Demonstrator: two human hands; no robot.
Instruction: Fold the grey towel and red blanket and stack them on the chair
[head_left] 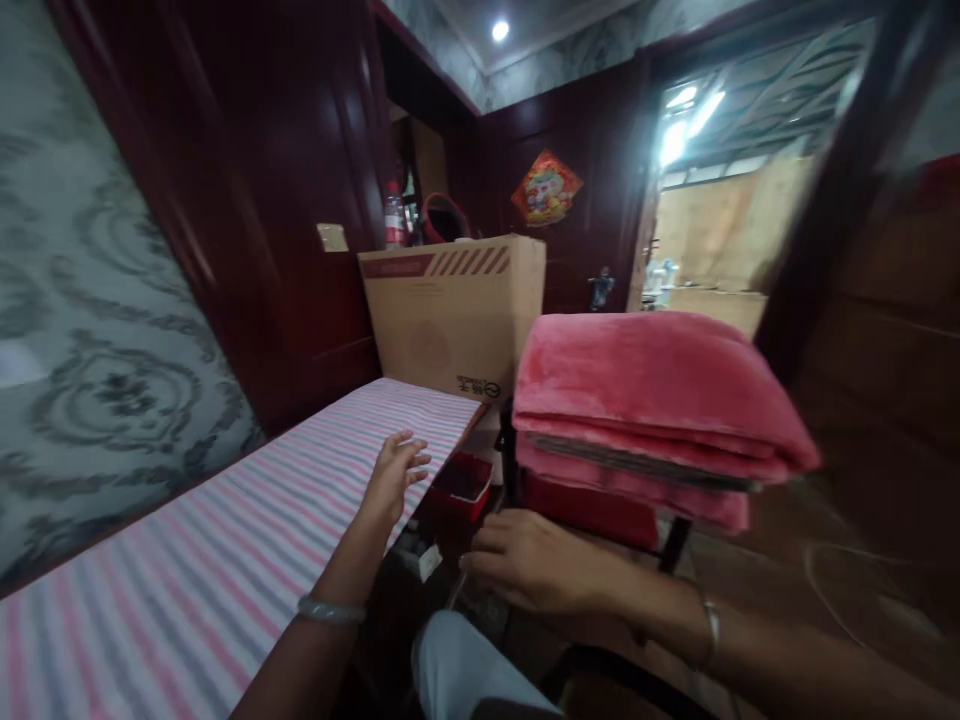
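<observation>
My left hand (396, 472) is open above the right edge of a striped bed sheet (247, 520), fingers spread and holding nothing. My right hand (521, 560) is closed, its fingers curled over beside my knee. A faint thin line shows below its fingertips, but I cannot make out what the fingers hold, if anything. Just beyond the right hand, a folded pink plush blanket (645, 375) lies stacked in thick layers on a dark-framed seat. Between the bed and that seat stands a red bin or box (480, 500) with a pale rim, low down.
A large cardboard carton (442, 320) stands at the bed's far end, with a bottle (394, 215) and a red-rimmed round object (442, 218) behind its top. Dark wooden doors and a bright doorway (720, 220) are behind. Below my left hand, a small white box (429, 562) shows in shadow.
</observation>
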